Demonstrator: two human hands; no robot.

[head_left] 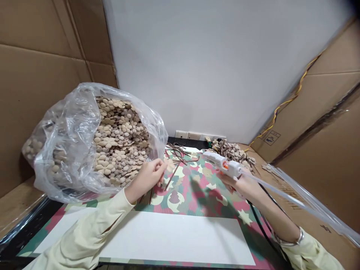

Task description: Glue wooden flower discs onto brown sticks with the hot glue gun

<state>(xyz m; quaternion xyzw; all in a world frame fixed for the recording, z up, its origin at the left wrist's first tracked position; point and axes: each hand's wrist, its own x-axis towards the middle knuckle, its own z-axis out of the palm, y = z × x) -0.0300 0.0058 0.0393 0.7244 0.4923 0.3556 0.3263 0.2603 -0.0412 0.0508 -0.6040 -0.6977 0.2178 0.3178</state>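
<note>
My left hand [149,176] is closed in a pinch on a small pale flower-shaped piece [170,165], beside the mouth of a clear plastic bag [75,123]. That bag is full of beige flower-shaped pieces [120,138]. In my right hand [239,185] is a white glue gun [225,165], its nozzle pointing left and raised above the patterned tabletop. A long translucent glue stick [281,195] sticks out of its back. Several thin brown strips [180,153] lie on the table past my left hand.
A white sheet [174,236] lies along the front of the table. At the back right is a heap of flower pieces with brown stems [233,152]. Power sockets [194,135] line the wall's base. Cardboard [323,112] stands on both sides, with a yellow cord [281,107] on the right.
</note>
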